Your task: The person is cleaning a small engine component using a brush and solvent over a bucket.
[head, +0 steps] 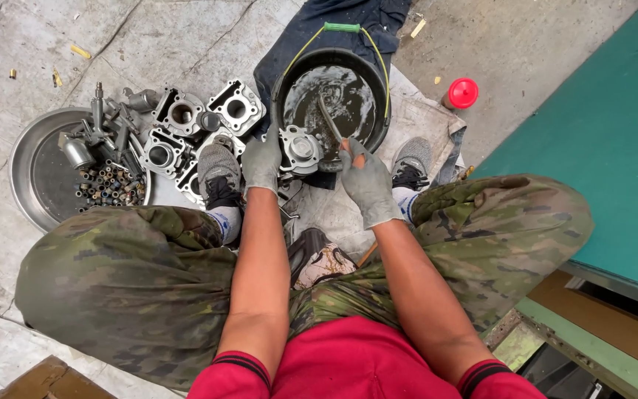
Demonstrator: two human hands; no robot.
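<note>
Both hands wear grey gloves at the centre of the frame: the left hand [262,161] is clamped on the side of a round metal engine part [300,150], and the right hand [368,182] is closed around the handle of a thin brush [331,123] that slants up into the black bucket [289,74]. The part sits at the bucket's lower rim, over dark foamy liquid. Little free room lies between the shoes and knees; bare concrete floor [23,44] opens toward the upper left. Left of centre, cylinder blocks [179,112] crowd against a round metal tray [27,159] of small fittings. The brush's bristle end is hard to make out, and a green surface [614,125] is cut off at the right edge.
</note>
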